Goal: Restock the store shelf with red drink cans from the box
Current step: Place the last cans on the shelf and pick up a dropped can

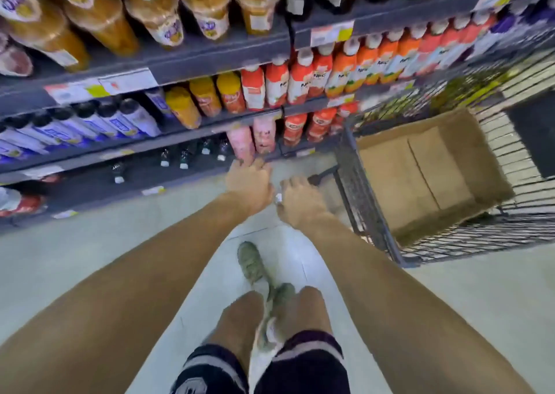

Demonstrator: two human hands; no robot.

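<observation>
The shelf [186, 141] is standing at left, holding bottles. The left hand [249, 183] and right hand [300, 201] are reaching down side by side, fingers curled; what they are gripping is too blurred to tell. The box [426, 168] is sitting in the cart [360, 201] just right of them; no cans are discernible.

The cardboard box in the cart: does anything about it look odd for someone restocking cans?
Yes. The cardboard box in the wire cart shows only its bare bottom flaps, with no red cans visible inside. Both hands, left hand and right hand, reach low toward the bottom shelf.
</observation>
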